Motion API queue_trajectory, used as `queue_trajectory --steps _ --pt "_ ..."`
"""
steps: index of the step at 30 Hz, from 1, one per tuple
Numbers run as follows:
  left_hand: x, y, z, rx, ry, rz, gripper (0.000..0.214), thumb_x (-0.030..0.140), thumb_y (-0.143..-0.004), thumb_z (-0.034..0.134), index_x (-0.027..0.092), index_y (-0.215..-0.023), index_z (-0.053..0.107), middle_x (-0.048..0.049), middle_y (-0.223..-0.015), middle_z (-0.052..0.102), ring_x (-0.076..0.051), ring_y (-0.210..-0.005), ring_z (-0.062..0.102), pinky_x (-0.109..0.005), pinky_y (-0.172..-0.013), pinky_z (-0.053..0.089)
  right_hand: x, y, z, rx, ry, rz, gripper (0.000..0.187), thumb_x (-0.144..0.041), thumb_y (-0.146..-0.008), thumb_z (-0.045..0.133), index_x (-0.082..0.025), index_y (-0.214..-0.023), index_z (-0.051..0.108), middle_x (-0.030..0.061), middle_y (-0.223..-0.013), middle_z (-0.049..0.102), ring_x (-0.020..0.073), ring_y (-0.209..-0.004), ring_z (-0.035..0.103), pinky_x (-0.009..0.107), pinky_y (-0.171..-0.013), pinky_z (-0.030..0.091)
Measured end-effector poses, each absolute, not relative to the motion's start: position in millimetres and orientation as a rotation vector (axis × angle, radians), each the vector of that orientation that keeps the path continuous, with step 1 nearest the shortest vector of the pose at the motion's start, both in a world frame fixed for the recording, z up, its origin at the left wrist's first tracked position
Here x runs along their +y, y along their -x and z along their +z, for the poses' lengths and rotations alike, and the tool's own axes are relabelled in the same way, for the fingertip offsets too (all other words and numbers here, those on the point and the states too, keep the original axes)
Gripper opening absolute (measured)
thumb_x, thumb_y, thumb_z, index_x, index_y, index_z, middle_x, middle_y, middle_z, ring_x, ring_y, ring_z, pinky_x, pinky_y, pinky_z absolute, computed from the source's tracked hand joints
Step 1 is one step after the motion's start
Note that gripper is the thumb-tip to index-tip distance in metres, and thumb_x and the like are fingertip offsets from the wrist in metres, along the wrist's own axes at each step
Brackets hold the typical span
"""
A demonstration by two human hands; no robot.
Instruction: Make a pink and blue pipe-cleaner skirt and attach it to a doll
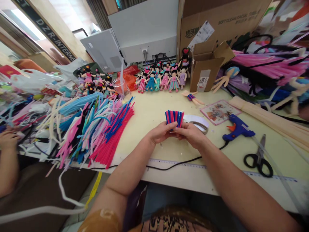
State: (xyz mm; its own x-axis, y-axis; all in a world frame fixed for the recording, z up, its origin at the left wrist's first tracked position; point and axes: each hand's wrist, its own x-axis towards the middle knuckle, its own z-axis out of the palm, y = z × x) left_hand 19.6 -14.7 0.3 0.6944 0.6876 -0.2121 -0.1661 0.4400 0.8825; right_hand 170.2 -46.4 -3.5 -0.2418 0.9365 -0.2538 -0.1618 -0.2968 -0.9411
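Both of my hands meet over the pale yellow table (154,112) and grip one small fan of short pink and blue pipe cleaner pieces (174,117). My left hand (161,132) pinches its lower end from the left. My right hand (190,134) closes on the same end from the right. The pieces stand upright, side by side, above my fingers.
A big heap of pipe cleaners (96,129) lies left. Finished dolls (160,80) line the back by cardboard boxes (207,69). A blue glue gun (238,128), its black cord (173,165), black scissors (259,159) and tape (199,122) lie right. Another person's hand (8,138) rests far left.
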Motion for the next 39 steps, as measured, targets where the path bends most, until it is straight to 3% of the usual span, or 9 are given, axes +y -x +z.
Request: queue_trajectory --steps 4,13,17,22,27,34,39 --pt "-14.8 -22.9 -2.4 0.656 -0.927 0.603 0.039 0.038 -0.073 0.071 0.009 -0.097 0.062 -0.0081 -0.077 0.064 -0.018 -0.066 0.061 -0.037 -0.071 0.046 -47.0 -168.6 -3.2 -1.139 1.193 1.603 0.032 -0.044 -0.059 0.076 -0.016 -0.065 0.060 -0.0022 -0.052 0.053 0.0096 -0.050 0.046 0.025 -0.051 0.036" --pt "-14.4 -26.4 -4.8 0.671 -0.847 0.622 0.044 0.045 -0.077 0.064 0.014 -0.108 0.065 -0.0084 -0.084 0.067 -0.015 -0.062 0.057 -0.031 -0.062 0.046 -47.0 -162.1 -6.5 -1.131 1.221 1.534 0.032 -0.044 -0.060 0.075 -0.015 -0.066 0.063 -0.0013 -0.053 0.056 0.0104 -0.052 0.049 0.026 -0.053 0.039" --pt "-13.5 -23.3 -0.1 0.710 -0.867 0.622 0.048 0.056 -0.076 0.061 0.014 -0.097 0.067 -0.0064 -0.077 0.065 -0.016 -0.065 0.057 -0.034 -0.068 0.047 -46.3 -163.7 -7.1 -1.011 1.195 1.559 0.032 -0.043 -0.058 0.076 -0.016 -0.067 0.062 -0.0028 -0.051 0.055 0.0092 -0.049 0.047 0.026 -0.052 0.038" --pt "-10.5 -17.1 4.5 0.799 -0.931 0.702 0.050 0.060 -0.075 0.061 0.015 -0.095 0.066 -0.0078 -0.088 0.066 -0.020 -0.081 0.060 -0.036 -0.075 0.048 -45.7 -168.9 -6.1 -0.909 1.177 1.587 0.032 -0.040 -0.058 0.077 -0.015 -0.074 0.064 -0.0037 -0.052 0.053 0.0080 -0.047 0.044 0.025 -0.050 0.036" --pt "-14.5 -21.0 0.6 0.691 -0.977 0.605 0.041 0.049 -0.073 0.068 0.012 -0.091 0.065 -0.0055 -0.072 0.062 -0.016 -0.066 0.059 -0.035 -0.070 0.047 -46.9 -164.0 -3.9 -1.014 1.169 1.570 0.028 -0.039 -0.058 0.076 -0.016 -0.066 0.062 -0.0027 -0.049 0.053 0.0095 -0.048 0.045 0.025 -0.050 0.034" --pt "-17.5 -24.8 1.2 0.626 -0.939 0.663 0.044 0.035 -0.070 0.073 0.013 -0.106 0.064 -0.0107 -0.094 0.064 -0.017 -0.072 0.059 -0.031 -0.061 0.046 -46.1 -159.1 -8.7 -1.141 1.246 1.495 0.023 -0.035 -0.058 0.072 -0.015 -0.059 0.061 -0.0018 -0.048 0.052 0.0102 -0.049 0.045 0.025 -0.049 0.034" --pt "-20.0 -26.4 4.9 0.666 -0.917 0.678 0.044 0.034 -0.067 0.075 0.012 -0.104 0.067 -0.0095 -0.088 0.066 -0.014 -0.066 0.058 -0.028 -0.058 0.043 -45.3 -156.5 -14.9 -1.211 1.296 1.435 0.025 -0.038 -0.062 0.071 -0.015 -0.058 0.061 0.0001 -0.051 0.055 0.0119 -0.051 0.048 0.026 -0.051 0.035"
